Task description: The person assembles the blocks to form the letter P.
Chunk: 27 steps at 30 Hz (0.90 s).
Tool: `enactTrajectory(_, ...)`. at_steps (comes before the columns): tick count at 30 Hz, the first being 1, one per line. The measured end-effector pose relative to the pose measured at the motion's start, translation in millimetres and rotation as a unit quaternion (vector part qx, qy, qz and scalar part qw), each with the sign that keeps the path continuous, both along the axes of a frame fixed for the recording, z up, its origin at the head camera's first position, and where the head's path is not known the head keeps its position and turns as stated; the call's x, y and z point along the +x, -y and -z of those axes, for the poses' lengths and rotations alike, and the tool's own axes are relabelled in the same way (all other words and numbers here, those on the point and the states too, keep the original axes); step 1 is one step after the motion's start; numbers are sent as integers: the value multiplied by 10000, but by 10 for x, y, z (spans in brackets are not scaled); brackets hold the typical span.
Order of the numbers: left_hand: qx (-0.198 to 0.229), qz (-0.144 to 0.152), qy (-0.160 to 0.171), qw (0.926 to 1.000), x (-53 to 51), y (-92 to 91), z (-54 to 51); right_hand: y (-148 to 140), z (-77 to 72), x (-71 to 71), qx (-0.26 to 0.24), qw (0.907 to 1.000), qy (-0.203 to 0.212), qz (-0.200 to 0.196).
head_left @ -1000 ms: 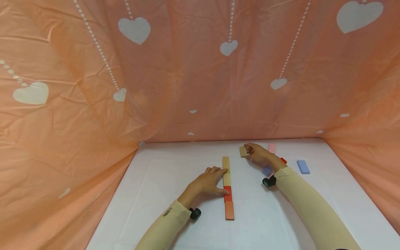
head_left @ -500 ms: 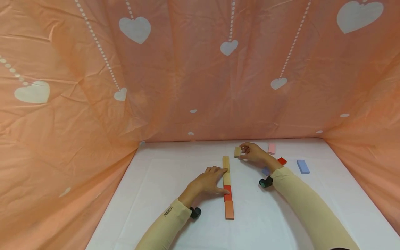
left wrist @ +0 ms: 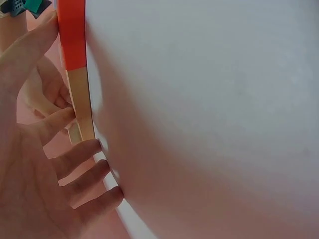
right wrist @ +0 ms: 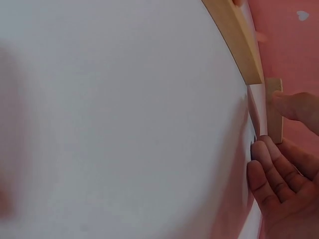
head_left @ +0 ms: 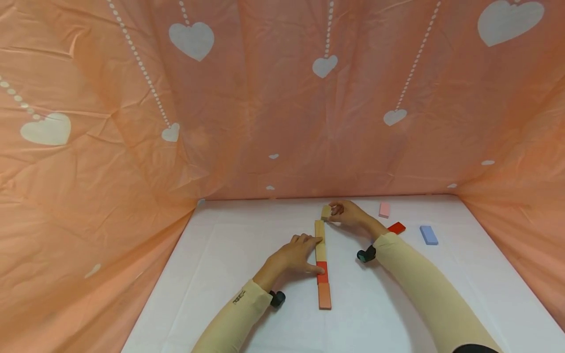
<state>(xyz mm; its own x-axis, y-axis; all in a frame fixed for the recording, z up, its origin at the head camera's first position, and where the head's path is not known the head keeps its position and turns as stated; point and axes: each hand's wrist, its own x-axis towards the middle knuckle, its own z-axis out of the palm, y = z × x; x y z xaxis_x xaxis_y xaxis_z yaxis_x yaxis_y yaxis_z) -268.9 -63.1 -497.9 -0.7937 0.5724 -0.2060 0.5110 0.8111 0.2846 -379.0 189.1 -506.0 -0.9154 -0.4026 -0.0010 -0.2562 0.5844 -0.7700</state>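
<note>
A straight row of flat blocks runs away from me in the head view: an orange block (head_left: 324, 296) nearest, then a red block (head_left: 322, 272), then plain wooden blocks (head_left: 320, 252). My left hand (head_left: 295, 256) lies along the row's left side with spread fingers. Its thumb touches the red block and its index finger touches the wooden part. Just beyond the row's far end, my right hand (head_left: 350, 215) pinches another wooden block (head_left: 326, 213). In the right wrist view this held block (right wrist: 274, 112) stays apart from the row's end block (right wrist: 234, 40).
On the white table (head_left: 375, 304) at the right lie a pink block (head_left: 384, 210), another red block (head_left: 397, 228) partly behind the right sleeve, and a blue block (head_left: 428, 235). An orange curtain (head_left: 282, 122) with white hearts hangs behind the table.
My right hand has moved left with the wooden block, from right of the row to its far end. More of the loose red block shows. The left hand has stayed in place.
</note>
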Motion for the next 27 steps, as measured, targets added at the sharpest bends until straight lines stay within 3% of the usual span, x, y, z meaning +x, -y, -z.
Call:
enactTrajectory(11,-11,-42,32,10000,-5,-5,-6,119,-9,-73,131,9999,23,5)
enactTrajectory(27,-87,-45,30,9999,10,-18,-37,198,-67,-142,326,9977,519,-282)
